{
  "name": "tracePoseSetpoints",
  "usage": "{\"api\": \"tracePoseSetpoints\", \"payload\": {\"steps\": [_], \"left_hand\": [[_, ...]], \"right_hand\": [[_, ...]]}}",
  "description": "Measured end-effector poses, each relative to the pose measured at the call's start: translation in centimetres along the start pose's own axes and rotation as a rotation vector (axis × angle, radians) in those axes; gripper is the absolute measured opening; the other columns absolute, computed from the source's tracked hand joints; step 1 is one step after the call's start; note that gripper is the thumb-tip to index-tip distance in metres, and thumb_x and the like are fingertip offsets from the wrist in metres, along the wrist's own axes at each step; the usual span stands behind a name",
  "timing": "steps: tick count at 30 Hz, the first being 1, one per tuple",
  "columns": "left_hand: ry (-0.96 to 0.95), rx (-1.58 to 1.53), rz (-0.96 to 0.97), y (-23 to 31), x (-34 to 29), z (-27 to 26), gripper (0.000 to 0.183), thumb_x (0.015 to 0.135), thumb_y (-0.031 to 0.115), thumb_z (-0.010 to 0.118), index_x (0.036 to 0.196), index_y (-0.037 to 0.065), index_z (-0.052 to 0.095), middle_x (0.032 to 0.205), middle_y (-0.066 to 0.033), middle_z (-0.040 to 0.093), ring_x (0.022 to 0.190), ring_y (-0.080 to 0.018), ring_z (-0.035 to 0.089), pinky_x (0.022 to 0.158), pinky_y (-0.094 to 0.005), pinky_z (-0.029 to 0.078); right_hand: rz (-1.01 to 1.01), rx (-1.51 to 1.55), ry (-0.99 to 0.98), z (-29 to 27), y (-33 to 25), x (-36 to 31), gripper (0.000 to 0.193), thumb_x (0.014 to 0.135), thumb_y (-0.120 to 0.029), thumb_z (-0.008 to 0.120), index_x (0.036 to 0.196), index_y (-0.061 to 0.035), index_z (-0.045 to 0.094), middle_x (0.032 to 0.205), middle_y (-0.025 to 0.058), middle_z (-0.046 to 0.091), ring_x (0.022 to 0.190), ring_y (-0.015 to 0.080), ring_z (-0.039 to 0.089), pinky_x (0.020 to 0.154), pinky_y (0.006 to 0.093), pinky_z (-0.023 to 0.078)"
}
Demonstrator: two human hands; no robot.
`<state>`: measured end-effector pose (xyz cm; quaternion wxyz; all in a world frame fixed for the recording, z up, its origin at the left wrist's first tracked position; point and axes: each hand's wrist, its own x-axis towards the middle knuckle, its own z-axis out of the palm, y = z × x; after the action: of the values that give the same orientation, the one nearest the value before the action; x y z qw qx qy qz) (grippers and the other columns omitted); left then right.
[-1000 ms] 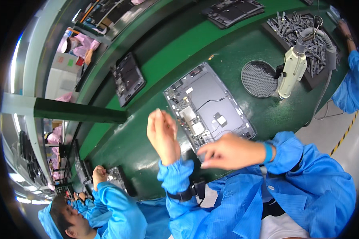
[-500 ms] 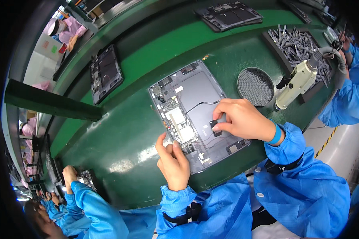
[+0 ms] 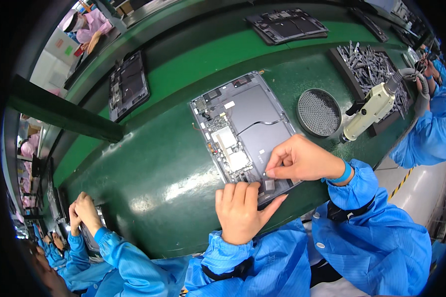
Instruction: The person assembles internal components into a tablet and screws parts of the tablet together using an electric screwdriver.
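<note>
I see a passage over the green bench (image 3: 158, 166) left of the opened tablet (image 3: 252, 101); to its right, the round tray (image 3: 319, 113) and cream nozzle (image 3: 374, 110) block my way.

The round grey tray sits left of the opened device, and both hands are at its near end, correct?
No: in the head view, the round grey tray sits right of the opened device. The left hand and right hand are at the device's near end.

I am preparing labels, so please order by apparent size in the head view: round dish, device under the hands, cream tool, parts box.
1. Device
2. Parts box
3. Round dish and cream tool: too alike to rank.
</note>
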<state>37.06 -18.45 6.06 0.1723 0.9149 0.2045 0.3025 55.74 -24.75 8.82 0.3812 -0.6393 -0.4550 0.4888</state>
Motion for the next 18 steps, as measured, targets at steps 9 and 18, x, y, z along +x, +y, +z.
{"api": "tracePoseSetpoints", "payload": {"steps": [9, 18], "left_hand": [[-0.095, -0.18, -0.083, -0.7, -0.6, -2.2, 0.034, 0.062, 0.001, 0.077, 0.094, -0.001, 0.066, 0.08, -0.0104, 0.062, 0.072, -0.0263, 0.055, 0.064, -0.0336, 0.045], [-0.13, -0.257, -0.004, -1.6, -0.8, -2.3, 0.042, 0.061, 0.002, 0.076, 0.101, -0.002, 0.066, 0.083, -0.0099, 0.062, 0.072, -0.0257, 0.054, 0.064, -0.034, 0.047]], "right_hand": [[-0.002, 0.064, -0.035, -1.2, 0.6, -0.4, 0.018, 0.08, -0.011, 0.068, 0.092, 0.0013, 0.064, 0.067, 0.007, 0.065, 0.05, 0.0078, 0.056, 0.046, 0.0235, 0.044], [-0.583, -0.38, 0.329, 1.5, -0.8, -2.2, 0.01, 0.075, -0.005, 0.071, 0.084, -0.0047, 0.065, 0.074, 0.0041, 0.062, 0.051, 0.0127, 0.056, 0.045, 0.0246, 0.042]]}}
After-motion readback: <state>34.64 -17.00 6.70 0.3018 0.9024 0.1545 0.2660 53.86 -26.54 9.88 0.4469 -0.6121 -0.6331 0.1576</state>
